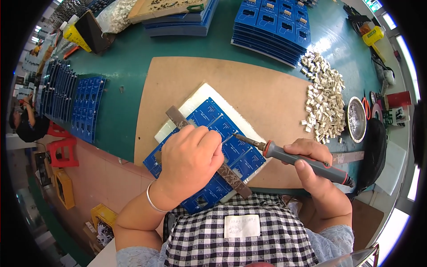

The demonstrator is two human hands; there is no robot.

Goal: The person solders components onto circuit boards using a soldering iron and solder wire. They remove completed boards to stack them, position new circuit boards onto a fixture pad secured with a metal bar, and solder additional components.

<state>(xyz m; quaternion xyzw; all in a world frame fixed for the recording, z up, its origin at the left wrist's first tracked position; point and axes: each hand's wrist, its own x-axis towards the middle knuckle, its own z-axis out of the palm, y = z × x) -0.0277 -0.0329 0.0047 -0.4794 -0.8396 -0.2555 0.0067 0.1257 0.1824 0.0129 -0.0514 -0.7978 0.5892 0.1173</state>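
Head view | left hand (189, 158) clenched, pressing dark metal bar (209, 153) across blue circuit-board panel (213, 147) on white pad, mid table | right hand (318, 167) grasping grey soldering iron (302, 159), tip at panel | soldering looks underway; blue board stacks (273, 24) & loose white connectors (324, 95) nearby, prob. left to do.

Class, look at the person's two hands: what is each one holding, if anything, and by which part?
The right hand grips a soldering iron by its grey handle. The left hand presses on the blue circuit board panel; thin solder wire seems pinched in its fingertips.
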